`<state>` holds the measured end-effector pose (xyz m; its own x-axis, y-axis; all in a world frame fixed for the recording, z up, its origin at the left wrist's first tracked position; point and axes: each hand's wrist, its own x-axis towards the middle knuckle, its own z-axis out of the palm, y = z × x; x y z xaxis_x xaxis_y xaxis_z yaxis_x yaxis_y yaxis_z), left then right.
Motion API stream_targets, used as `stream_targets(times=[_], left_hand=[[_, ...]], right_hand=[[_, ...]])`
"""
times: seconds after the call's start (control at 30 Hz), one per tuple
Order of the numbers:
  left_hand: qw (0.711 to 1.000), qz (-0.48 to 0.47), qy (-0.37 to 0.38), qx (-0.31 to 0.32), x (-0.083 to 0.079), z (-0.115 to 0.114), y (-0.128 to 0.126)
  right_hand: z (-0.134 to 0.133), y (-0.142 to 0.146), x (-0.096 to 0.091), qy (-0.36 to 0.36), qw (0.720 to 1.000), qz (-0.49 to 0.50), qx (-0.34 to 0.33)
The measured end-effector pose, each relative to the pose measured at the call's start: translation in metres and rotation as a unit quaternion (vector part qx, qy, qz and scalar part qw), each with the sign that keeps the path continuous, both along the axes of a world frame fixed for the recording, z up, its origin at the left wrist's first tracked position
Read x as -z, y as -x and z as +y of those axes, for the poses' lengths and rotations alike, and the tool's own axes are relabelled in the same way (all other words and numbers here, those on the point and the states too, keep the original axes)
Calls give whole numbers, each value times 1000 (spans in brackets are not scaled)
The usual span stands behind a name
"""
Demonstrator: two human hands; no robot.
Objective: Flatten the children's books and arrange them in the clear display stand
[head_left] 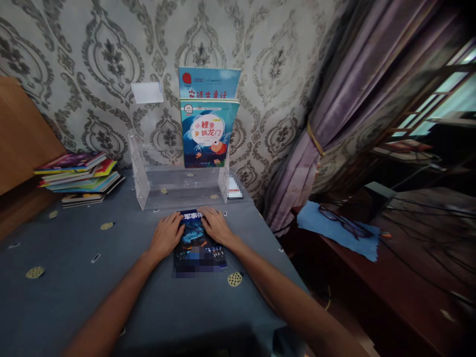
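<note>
A dark blue book with white characters, upside down to me, lies on the cloth-covered table. My left hand is palm down at its far left corner, with bent fingers and the thumb on the cover. At the far right corner my right hand grips in the same manner. Just beyond the hands stands a clear acrylic stepped rack. In its back tiers, on the right, a blue-green picture book stands upright in front of a taller light blue book.
Several books lie in an uneven stack at the left. A phone-like object, partly blurred, is behind the rack's right side. To the right, a dark red desk holds glasses on a blue cloth, plus cables. A purple curtain hangs beside it.
</note>
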<state>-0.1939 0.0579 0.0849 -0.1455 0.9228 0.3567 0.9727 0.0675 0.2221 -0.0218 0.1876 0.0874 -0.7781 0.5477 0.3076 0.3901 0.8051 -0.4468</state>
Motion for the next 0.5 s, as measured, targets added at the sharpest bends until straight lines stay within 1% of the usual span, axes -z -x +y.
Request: stream_targets(times=[0.1, 0.23, 0.5], left_hand=[[1000, 12, 8, -7, 0, 0, 0], [999, 24, 24, -3, -3, 0, 1], [999, 18, 50, 0, -6, 8, 8]], right_hand=[[7, -1, 2, 15, 1000, 8, 16], [14, -3, 5, 32, 999, 20, 20], [11, -15, 7, 57, 997, 39, 33]])
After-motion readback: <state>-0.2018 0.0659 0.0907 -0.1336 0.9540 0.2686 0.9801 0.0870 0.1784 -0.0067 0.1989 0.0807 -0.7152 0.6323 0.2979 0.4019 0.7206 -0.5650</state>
